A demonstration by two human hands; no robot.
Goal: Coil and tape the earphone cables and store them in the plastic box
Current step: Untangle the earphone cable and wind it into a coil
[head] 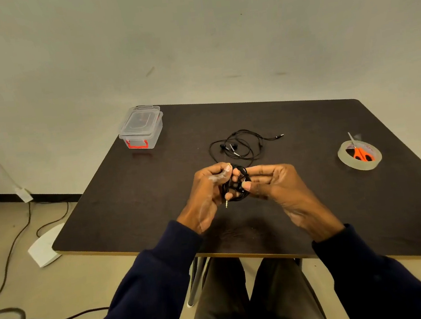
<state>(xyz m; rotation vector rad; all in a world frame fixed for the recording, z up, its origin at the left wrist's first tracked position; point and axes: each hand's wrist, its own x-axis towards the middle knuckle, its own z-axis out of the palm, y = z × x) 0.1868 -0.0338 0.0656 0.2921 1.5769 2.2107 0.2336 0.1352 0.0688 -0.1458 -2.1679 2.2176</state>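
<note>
The person sits at a dark brown table (155, 191). Both hands are closed around a coiled black earphone cable (235, 189), held just above the middle of the table. The left hand (205, 194) grips the coil with curled fingers, and the right hand (277, 183) pinches its other side. The metal plug hangs under the coil. Behind the hands a second black earphone cable (242, 145) lies loose. The clear plastic box with a red latch (140, 128) stands at the far left corner, its lid on. At the right, orange-handled scissors (361, 154) rest in a roll of clear tape (346, 162).
</note>
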